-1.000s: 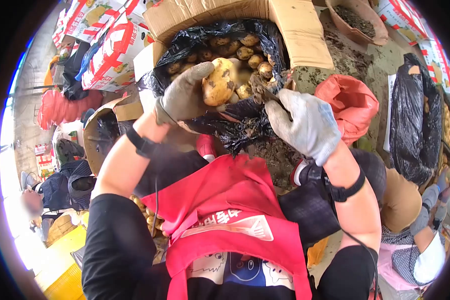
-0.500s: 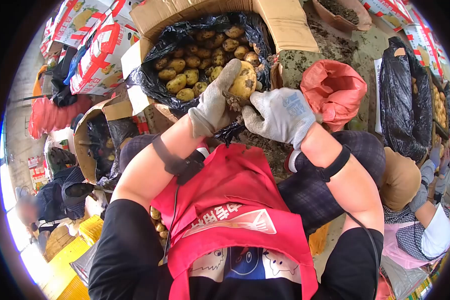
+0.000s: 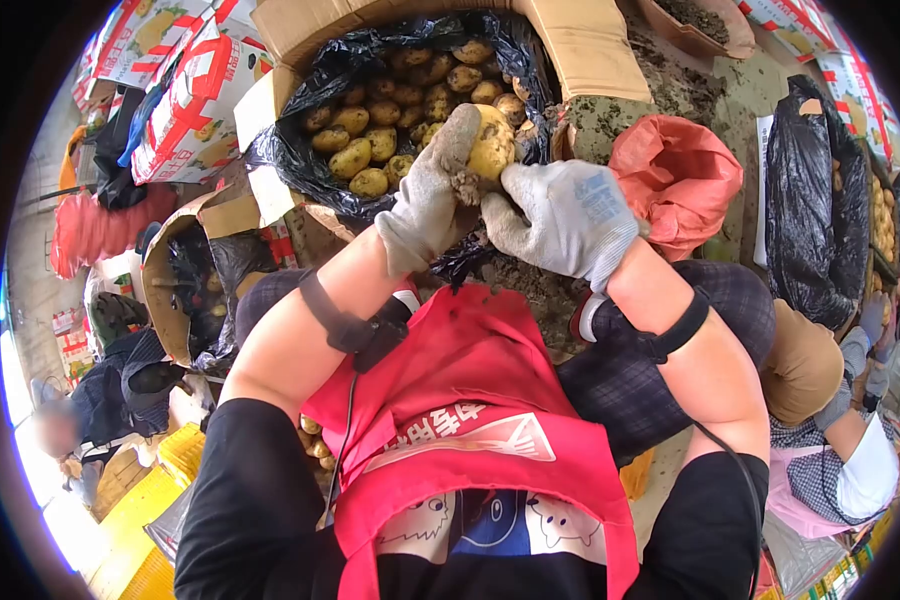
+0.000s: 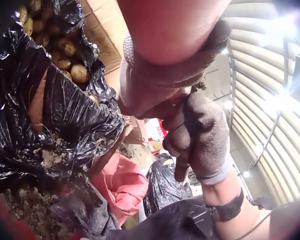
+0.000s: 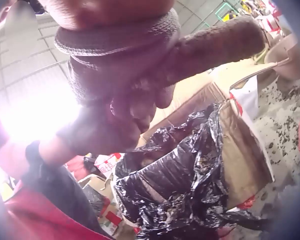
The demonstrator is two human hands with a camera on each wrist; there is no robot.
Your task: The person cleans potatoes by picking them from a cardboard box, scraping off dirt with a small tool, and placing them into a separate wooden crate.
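Observation:
A yellow potato [image 3: 492, 148] with dark soil patches is held up just above the front edge of the potato box. My gloved left hand [image 3: 426, 200] grips it, thumb laid along its left side. My gloved right hand [image 3: 570, 218] meets its lower right side, with thumb and curled fingers pinching there. Between the hands, under the potato, shows a muddy lump [image 3: 465, 187]. Many potatoes [image 3: 375, 125] fill the black plastic liner [image 3: 300, 165] of the cardboard box [image 3: 595, 45]. In both wrist views the gloved hands close together hide the potato.
An open red sack [image 3: 675, 185] stands right of the box on soil-strewn floor. Farther right lies a black plastic bundle [image 3: 815, 200]. Printed potato cartons [image 3: 205, 105] and a smaller lined box [image 3: 155, 285] stand at the left. Other people [image 3: 860, 440] sit at both sides.
The potato and both hands have moved from over the box towards its front right edge. My right hand, earlier apart with a muddy lump at its fingertips, has come up against the potato.

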